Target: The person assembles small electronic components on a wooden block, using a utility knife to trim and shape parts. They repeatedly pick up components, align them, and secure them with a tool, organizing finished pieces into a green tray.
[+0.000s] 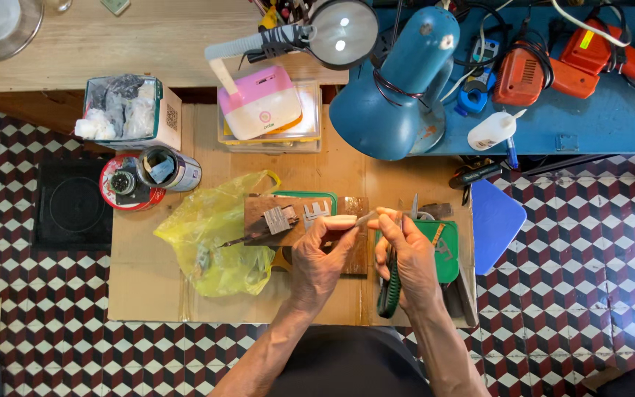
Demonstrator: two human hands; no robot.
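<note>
My left hand point(320, 257) grips a small tool with a pale wooden handle point(337, 220), its thin metal tip point(366, 218) pointing right. My right hand point(408, 259) pinches at that tip with thumb and forefinger and also holds dark green-handled pliers point(389, 288) that hang down from the palm. Both hands hover over a cardboard work surface point(148, 272). Beneath them lie a wooden block point(277, 220) with a small metal part on it and a green mat point(446, 250). What the fingertips pinch is too small to tell.
A yellow plastic bag point(211, 235) lies left of the hands. A blue desk lamp point(398, 81), a magnifier point(343, 31), a pink-and-white device point(259, 103), tins point(148, 176), a box of rags point(123, 110) and a white glue bottle point(492, 130) stand behind. Orange power tools point(545, 70) sit far right.
</note>
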